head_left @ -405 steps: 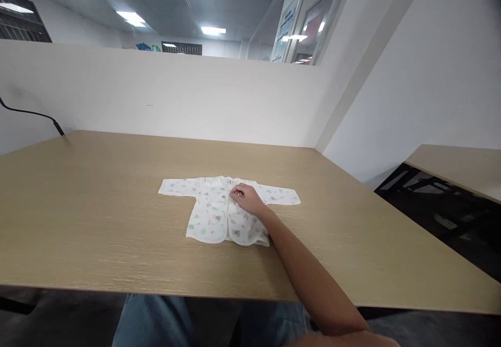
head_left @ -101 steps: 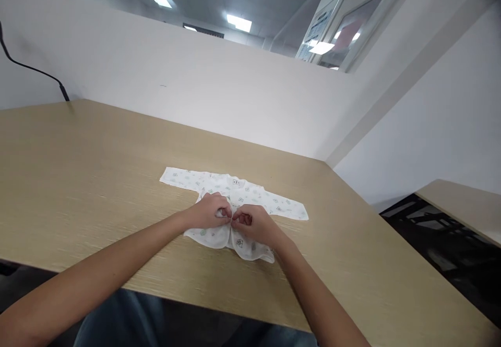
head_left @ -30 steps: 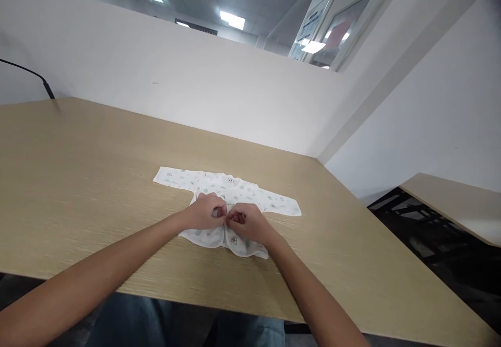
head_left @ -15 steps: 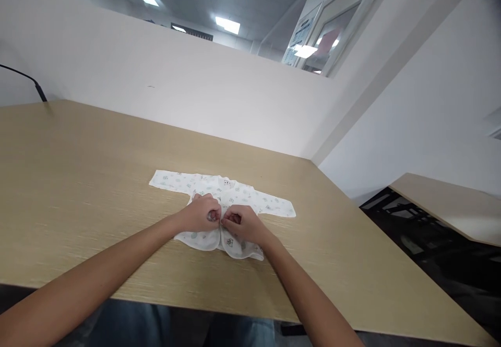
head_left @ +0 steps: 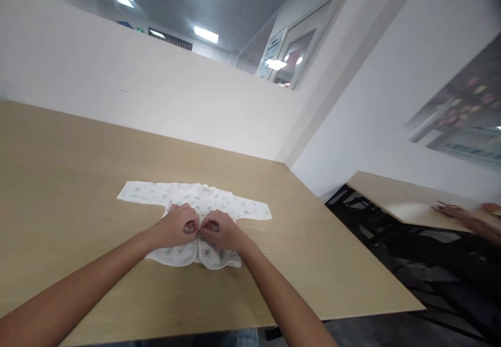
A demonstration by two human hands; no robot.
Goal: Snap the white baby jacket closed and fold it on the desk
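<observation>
A small white long-sleeved baby shirt (head_left: pixel 223 199) with a pale print lies spread on the table, sleeves out to both sides, its collar away from me. My left hand (head_left: pixel 178 227) pinches the left front edge near the middle opening. Right beside it, my right hand (head_left: pixel 223 230) pinches the other front edge, and the fingertips of both hands nearly meet. Any fastener between the fingers is hidden. Below my hands the two rounded front hems hang side by side.
The wooden table (head_left: pixel 78 154) runs back to a white partition (head_left: pixel 176 96). On the right, past a white wall, stands another table (head_left: pixel 391 195) with another person's hand (head_left: pixel 450 210) over it.
The view has swung to the right, so the shirt and hands sit further left and another person's arm shows. Both hands stay at the shirt's front edges, still pinching.
</observation>
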